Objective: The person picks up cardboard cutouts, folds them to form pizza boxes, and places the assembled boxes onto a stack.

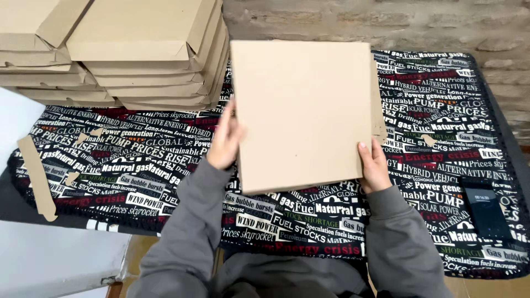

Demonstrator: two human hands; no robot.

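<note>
I hold a flat square brown cardboard box [302,110] up in front of me, over a table covered with a black cloth printed with white, red and green words [138,160]. My left hand [225,140] grips its left edge, fingers stretched up along the side. At the lower right corner my right hand [374,165] clasps the box, thumb on the front face. Both arms are in grey sleeves.
Stacks of folded brown cardboard boxes [149,55] fill the back left of the table. Cardboard scraps lie on the cloth, a long strip [37,179] at the left edge and a small piece [428,139] at the right. A dark phone [485,209] rests near the front right. A brick wall [414,25] runs behind.
</note>
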